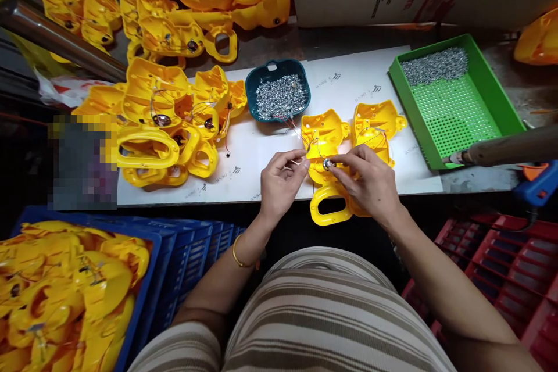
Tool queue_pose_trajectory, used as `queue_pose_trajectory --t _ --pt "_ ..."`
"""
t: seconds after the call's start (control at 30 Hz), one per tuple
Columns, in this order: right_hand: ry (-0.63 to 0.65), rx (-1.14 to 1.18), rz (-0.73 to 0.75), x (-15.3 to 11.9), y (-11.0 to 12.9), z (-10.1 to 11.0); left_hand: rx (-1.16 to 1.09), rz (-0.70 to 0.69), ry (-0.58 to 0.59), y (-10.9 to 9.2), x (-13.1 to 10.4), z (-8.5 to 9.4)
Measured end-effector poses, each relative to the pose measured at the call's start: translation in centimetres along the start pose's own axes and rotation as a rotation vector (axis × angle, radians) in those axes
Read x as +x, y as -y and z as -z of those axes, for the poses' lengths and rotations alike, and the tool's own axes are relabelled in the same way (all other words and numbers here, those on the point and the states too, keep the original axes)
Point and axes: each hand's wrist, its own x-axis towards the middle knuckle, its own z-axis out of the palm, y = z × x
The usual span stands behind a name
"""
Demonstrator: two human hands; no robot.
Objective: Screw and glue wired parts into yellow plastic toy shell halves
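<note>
Two yellow plastic shells lie side by side at the table's front edge, one in front of me and another just right of it. Over the nearer shell, my right hand pinches a small round metal-rimmed part between thumb and fingertips. My left hand is at the shell's left side, thumb and forefinger closed near thin wires; what it grips is too small to make out. Below the hands, the shell's oval handle ring sticks out past the table edge.
A dark teal tray of small screws stands behind my hands. A green basket with more screws is at the right, beside a metal-tipped tool. Yellow shells pile up at left; a blue crate of them stands lower left.
</note>
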Motion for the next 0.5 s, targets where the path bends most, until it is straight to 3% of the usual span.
queue_pose_trajectory --t 0.07,0.23,0.5 --pt "0.084 -0.105 -0.028 0.2 0.2 -0.1 0.076 -0.028 -0.008 0.7 -0.2 0.1" --pt "0.199 -0.263 -0.071 0.5 1.1 -0.7 0.106 -0.02 0.18 1.7 -0.6 -0.5" --pt "0.196 -0.295 -0.054 0.4 1.4 -1.6 0.105 -0.02 0.257 2.1 -0.6 -0.6"
